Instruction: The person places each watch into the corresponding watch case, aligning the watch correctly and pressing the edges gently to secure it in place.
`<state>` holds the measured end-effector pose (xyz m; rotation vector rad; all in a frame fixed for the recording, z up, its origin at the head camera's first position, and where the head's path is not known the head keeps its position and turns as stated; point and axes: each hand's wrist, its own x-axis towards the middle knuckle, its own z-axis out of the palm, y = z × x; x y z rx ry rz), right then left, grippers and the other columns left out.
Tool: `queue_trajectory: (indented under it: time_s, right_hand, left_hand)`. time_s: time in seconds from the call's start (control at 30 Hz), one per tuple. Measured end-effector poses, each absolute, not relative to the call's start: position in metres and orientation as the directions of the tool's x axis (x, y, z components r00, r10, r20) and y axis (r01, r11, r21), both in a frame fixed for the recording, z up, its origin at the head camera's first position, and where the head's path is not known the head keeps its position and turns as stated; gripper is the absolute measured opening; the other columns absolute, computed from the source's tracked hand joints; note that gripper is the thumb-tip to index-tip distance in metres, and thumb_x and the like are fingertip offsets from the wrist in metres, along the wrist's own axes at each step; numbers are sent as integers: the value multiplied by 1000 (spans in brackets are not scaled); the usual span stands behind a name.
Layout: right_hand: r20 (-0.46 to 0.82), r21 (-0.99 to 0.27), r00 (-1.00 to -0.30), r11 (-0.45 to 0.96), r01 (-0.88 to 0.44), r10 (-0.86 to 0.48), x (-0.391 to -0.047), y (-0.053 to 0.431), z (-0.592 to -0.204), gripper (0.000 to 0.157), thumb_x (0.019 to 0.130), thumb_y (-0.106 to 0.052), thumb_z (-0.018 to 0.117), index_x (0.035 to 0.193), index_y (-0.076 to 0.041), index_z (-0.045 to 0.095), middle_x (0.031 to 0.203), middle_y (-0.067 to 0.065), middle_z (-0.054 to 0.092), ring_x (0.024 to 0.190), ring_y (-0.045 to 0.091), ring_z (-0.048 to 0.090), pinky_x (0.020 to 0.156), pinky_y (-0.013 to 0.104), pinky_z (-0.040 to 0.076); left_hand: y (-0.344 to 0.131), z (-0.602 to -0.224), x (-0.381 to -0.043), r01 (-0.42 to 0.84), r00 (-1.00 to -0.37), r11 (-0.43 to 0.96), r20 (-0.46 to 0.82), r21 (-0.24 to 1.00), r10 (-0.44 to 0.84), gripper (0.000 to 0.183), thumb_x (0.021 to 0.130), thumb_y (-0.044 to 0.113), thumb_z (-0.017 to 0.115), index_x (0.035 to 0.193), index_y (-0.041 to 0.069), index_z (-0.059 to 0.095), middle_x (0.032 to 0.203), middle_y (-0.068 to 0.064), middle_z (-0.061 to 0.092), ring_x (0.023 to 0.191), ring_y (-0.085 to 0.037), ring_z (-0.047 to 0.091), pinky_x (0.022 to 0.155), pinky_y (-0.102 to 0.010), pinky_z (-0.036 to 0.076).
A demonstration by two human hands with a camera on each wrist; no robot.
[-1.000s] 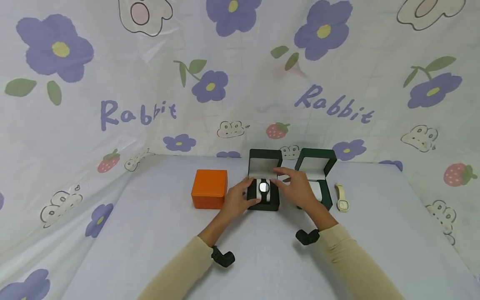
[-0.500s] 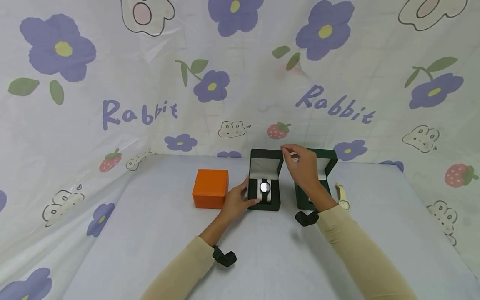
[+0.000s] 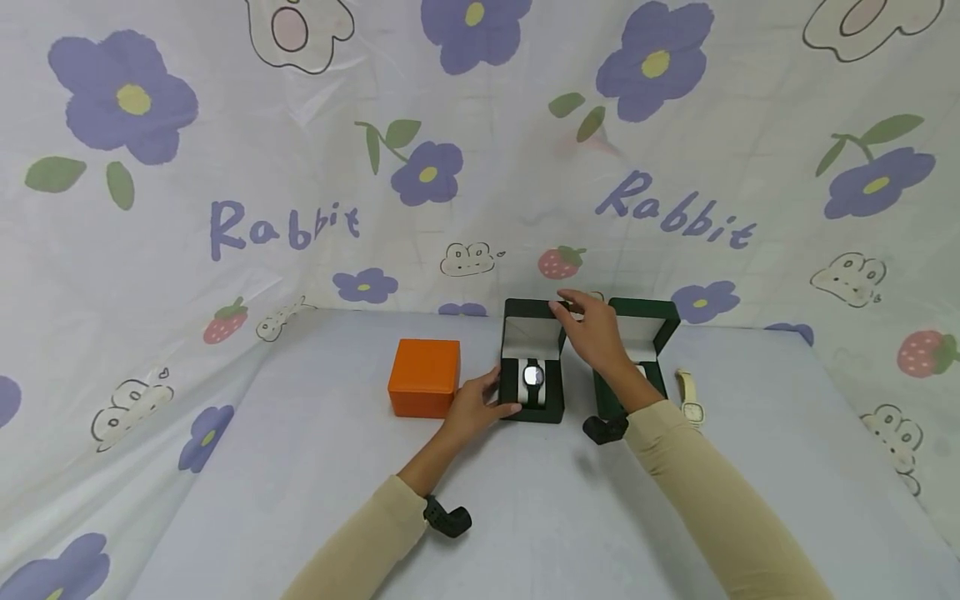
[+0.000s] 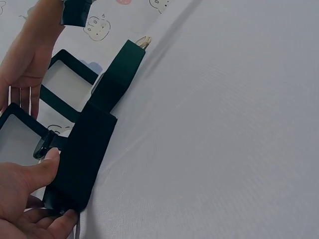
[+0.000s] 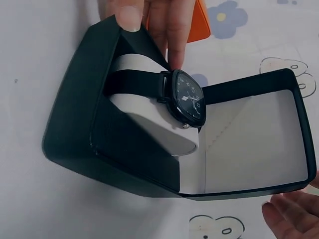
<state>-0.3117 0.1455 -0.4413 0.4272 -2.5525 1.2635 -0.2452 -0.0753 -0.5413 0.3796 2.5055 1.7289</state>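
Note:
A dark green watch box (image 3: 551, 400) stands with its lid up. Inside, a black wristwatch (image 5: 187, 98) is strapped round a white cushion (image 5: 144, 119). My left hand (image 3: 474, 404) grips the box's left side, thumb at the front rim and fingers along the outer wall. At the upper right corner of the raised lid (image 5: 254, 144), my right hand (image 3: 596, 333) touches the edge with fairly straight fingers; their exact contact is partly hidden. Behind the right forearm, a second green watch box (image 3: 643, 308) also has its lid raised, its inside mostly covered.
Left of the left hand sits a closed orange box (image 3: 424, 377). A gold-coloured wristwatch (image 3: 690, 398) lies right of the second green box. The white cloth (image 3: 525, 517) covers the table and rises behind as a patterned backdrop (image 3: 495, 200).
My right hand has moved from beside the watch up to the lid's top right corner, going slightly left lately. My left hand has stayed on the box.

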Motion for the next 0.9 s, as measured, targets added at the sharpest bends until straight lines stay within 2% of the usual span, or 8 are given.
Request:
queue_trajectory:
  time_s: [0.33, 0.57, 0.7, 0.8, 0.9]
  right_hand:
    - [260, -781, -955, 550, -295, -142, -322, 148, -447, 54, 104, -37, 59, 144, -2, 54, 145, 18, 55, 128, 38, 57, 101, 52, 52]
    - [174, -824, -970, 514, -239, -171, -323, 150, -441, 62, 101, -44, 62, 149, -6, 51, 150, 17, 50, 136, 38, 49, 88, 48, 60]
    - [133, -854, -975, 478, -203, -178, -320, 151, -441, 61, 101, -43, 63, 148, -7, 52, 152, 18, 46, 138, 38, 46, 91, 52, 58]
    - [115, -871, -978, 455, -184, -176, -317, 151, -442, 57, 100, -42, 64, 145, -8, 56, 146, 19, 51, 132, 38, 52, 91, 53, 58]
    - [116, -880, -978, 439, -182, -173, -315, 150, -445, 53, 100, -42, 65, 141, -9, 60, 132, 20, 59, 118, 39, 59, 89, 52, 59]
  left_hand:
    - [-75, -544, -244, 132, -971, 300, 63, 945, 231, 82, 87, 12, 81, 154, -2, 36, 156, -19, 40, 141, -35, 44, 108, -43, 45]
    - [-75, -544, -245, 133, -973, 294, 68, 946, 219, 80, 89, 16, 80, 154, -1, 37, 157, -16, 40, 141, -32, 44, 110, -41, 44]
    - [-74, -544, -244, 124, -975, 304, 59, 945, 212, 80, 88, 16, 81, 154, 1, 37, 157, -14, 40, 141, -29, 44, 110, -38, 44]
    - [-73, -545, -244, 120, -977, 313, 55, 942, 208, 80, 89, 17, 81, 154, 2, 37, 157, -14, 39, 142, -28, 44, 111, -37, 43]
    - [-73, -546, -243, 128, -976, 310, 64, 942, 208, 79, 89, 16, 80, 154, 0, 37, 157, -15, 39, 141, -30, 44, 111, -38, 42]
